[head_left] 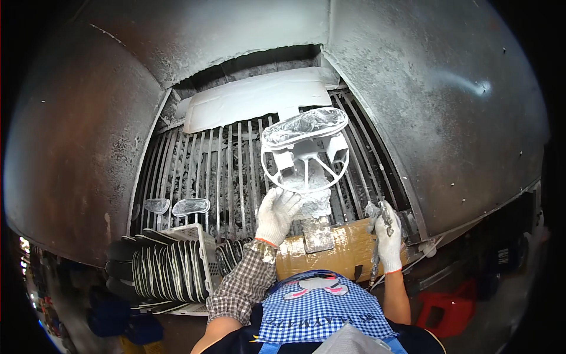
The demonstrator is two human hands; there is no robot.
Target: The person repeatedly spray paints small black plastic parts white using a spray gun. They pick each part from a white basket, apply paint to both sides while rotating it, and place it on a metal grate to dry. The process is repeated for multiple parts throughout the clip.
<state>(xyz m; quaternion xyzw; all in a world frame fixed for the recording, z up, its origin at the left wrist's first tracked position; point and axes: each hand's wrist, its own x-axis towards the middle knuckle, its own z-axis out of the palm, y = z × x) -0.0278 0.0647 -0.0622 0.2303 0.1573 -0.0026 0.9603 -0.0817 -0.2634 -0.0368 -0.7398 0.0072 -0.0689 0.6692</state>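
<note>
In front of me a white spoked ring (306, 189) carries two blocky supports. Across them lies an oval frame-like piece (303, 127) with a white rim and crinkled clear film over its middle. My left hand (278, 213), in a white knit glove, is at the ring's near rim with its fingers stretched out; whether it touches the rim I cannot tell. Gloved as well, my right hand (389, 233) is closed around a spray gun (374, 213), whose nozzle end points away from me. A hose hangs below the gun.
Metal bars (230, 177) form a grate inside a powder-coated booth with tall side walls (436, 118). A white sheet (259, 97) lies at the back. A white crate (206, 259) of dark oval pieces stands left. Two small oval pieces (191, 206) rest nearby. A brown taped roll (348, 248) crosses the front.
</note>
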